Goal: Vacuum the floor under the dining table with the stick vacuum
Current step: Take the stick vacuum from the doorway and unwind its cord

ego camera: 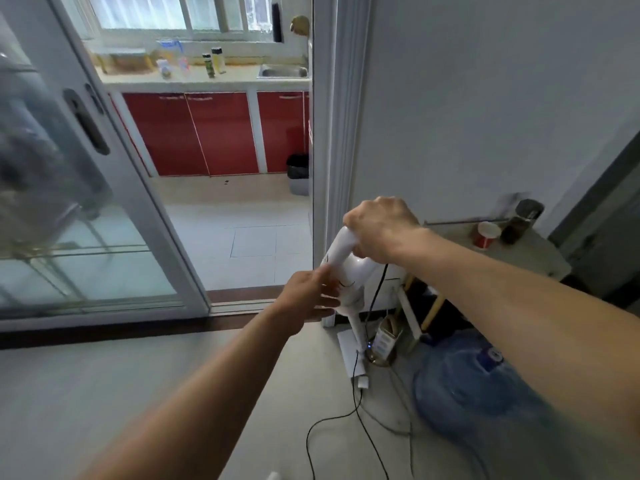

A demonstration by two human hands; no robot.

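A white stick vacuum (356, 275) stands upright against the white door frame, its tube running down to a floor head (349, 351) on the grey floor. My right hand (379, 228) is closed around the top of its handle. My left hand (311, 299) lies flat against the left side of the vacuum's body, fingers extended and touching it. A black cable (375, 299) hangs from the body down to a small white plug block (362, 382) on the floor. The dining table is not in view.
A blue water jug (464, 386) lies on the floor at the right, beside a small side table (533, 258) with a red cup. Loose cable trails across the floor. A sliding glass door (86, 202) at the left opens onto a kitchen with red cabinets and a bin (298, 174).
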